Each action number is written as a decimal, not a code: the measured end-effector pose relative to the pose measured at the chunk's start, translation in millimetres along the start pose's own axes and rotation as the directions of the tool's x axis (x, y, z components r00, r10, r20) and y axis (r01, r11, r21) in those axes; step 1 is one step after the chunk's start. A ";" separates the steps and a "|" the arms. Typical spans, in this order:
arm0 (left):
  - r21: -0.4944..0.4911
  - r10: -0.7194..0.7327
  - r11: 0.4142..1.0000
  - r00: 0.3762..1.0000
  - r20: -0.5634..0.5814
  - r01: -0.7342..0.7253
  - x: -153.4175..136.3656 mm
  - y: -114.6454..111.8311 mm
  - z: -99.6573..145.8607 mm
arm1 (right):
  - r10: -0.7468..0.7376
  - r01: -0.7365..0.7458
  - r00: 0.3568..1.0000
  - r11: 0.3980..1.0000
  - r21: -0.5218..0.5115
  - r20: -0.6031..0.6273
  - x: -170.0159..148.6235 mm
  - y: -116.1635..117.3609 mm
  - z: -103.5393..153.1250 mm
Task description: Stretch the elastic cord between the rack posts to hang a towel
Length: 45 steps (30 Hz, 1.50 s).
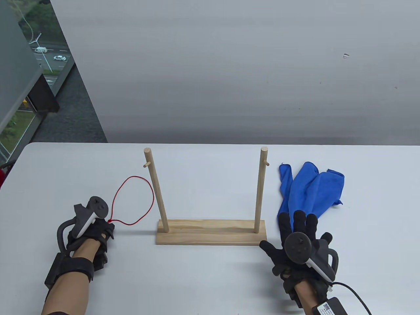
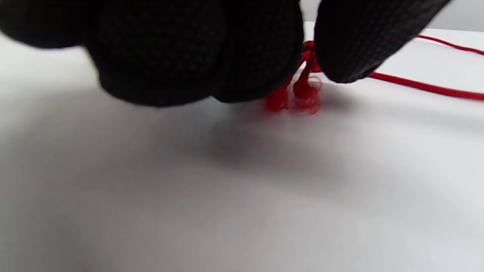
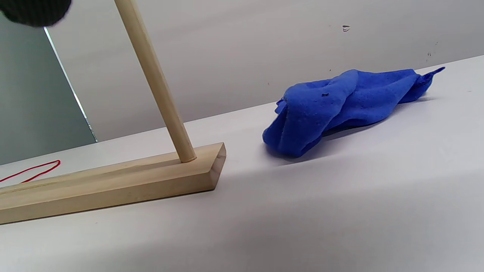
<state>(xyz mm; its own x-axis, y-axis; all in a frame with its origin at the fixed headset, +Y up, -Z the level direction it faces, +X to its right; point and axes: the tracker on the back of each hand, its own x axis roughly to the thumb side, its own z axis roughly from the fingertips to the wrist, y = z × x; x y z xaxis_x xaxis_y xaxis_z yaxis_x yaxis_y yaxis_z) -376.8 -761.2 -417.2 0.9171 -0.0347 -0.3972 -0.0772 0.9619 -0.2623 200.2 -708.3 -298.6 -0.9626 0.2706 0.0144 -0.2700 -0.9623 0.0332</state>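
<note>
Pinching the knotted end of the red elastic cord (image 1: 133, 200) between fingertips (image 2: 355, 41) of the left hand (image 1: 88, 234) near the desk's (image 1: 210, 282) front-left edge, the loop lying slack toward the rack's (image 1: 211, 233) left post (image 1: 157, 190); right hand (image 1: 300, 244) spreading open and flat, gripping nothing, just before the blue towel (image 1: 310, 192). Risking a slip of the thin knot once tension builds, or tipping the light rack while stretching. Counting: one cord, one rack, two posts, two pegs, one towel.
</note>
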 end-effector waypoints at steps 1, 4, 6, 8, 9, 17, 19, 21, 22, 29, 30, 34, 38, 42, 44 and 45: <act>-0.005 -0.005 1.000 1.000 0.004 0.005 0.1 -0.6 -0.6 | -0.001 0.001 1.000 1.000 0.000 0.000 0.1 0.0 0.0; 0.001 -0.008 1.000 1.000 0.008 0.008 1.1 -1.6 -0.9 | -0.003 0.003 1.000 1.000 -0.003 0.000 -1.0 -0.4 -0.1; 0.009 -0.020 1.000 1.000 0.014 0.020 1.7 -2.2 -1.0 | -0.003 0.003 1.000 1.000 -0.002 -0.002 -1.2 -0.2 -0.1; 0.013 -0.017 1.000 1.000 0.017 0.016 1.8 -2.5 -0.7 | -0.002 0.002 1.000 1.000 0.002 -0.002 -1.1 0.2 -0.1; 0.013 -0.013 1.000 1.000 0.019 0.012 1.9 -2.8 -0.7 | -0.002 0.002 1.000 1.000 0.003 -0.001 -0.8 0.2 -0.1; 0.051 -0.039 0.998 0.999 0.031 0.038 1.5 -4.2 2.1 | -0.001 0.001 1.000 1.000 -0.001 -0.004 -1.7 0.4 0.1; 0.084 -0.034 0.996 0.999 0.037 0.031 -0.1 -1.9 5.2 | -0.004 0.004 1.000 1.000 -0.001 -0.003 -1.9 0.5 -0.1; 0.117 -0.018 0.993 0.999 0.045 0.013 -1.8 2.3 8.9 | -0.006 0.006 1.000 1.000 -0.001 -0.002 -1.7 1.0 -0.3; 0.135 -0.006 0.991 0.999 0.049 -0.001 -3.1 5.7 11.5 | -0.002 0.002 1.000 1.000 0.001 0.000 -1.6 1.1 -0.3; 0.265 0.009 0.964 0.996 0.094 -0.033 -9.8 32.7 33.2 | 0.001 -0.001 1.000 1.000 0.001 0.004 -1.1 1.7 -0.7; 0.278 0.016 0.960 0.995 0.101 -0.043 -10.3 36.2 36.1 | 0.001 -0.001 1.000 1.000 0.001 0.004 -1.0 1.8 -0.9; 0.345 0.021 0.936 0.990 0.139 -0.068 -10.7 54.2 52.6 | 0.001 -0.001 1.000 1.000 0.003 0.004 -0.9 2.3 -1.6; 0.418 0.003 0.905 0.985 0.175 -0.078 -9.2 73.8 70.0 | -0.002 0.002 1.000 1.000 0.001 0.005 -0.7 2.3 -0.6; 0.485 -0.017 0.869 0.976 0.218 -0.093 -5.4 92.4 90.3 | -0.007 0.007 1.000 1.000 -0.005 0.006 -0.3 1.7 0.6; 0.518 -0.032 0.850 0.970 0.239 -0.100 -3.4 100.3 100.4 | -0.008 0.008 1.000 1.000 -0.005 0.008 -0.1 2.1 0.4; 0.535 -0.039 0.838 0.968 0.249 -0.104 -2.3 104.9 106.2 | -0.009 0.009 1.000 1.000 -0.006 0.010 0.1 2.1 0.4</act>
<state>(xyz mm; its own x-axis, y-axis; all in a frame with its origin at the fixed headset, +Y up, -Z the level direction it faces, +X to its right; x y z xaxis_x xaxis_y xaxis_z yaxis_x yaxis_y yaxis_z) -345.4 -631.4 -350.4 0.9879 -0.0040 -0.1550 0.0498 0.9550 0.2922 199.5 -710.3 -298.1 -0.9600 0.2790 0.0238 -0.2784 -0.9601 0.0275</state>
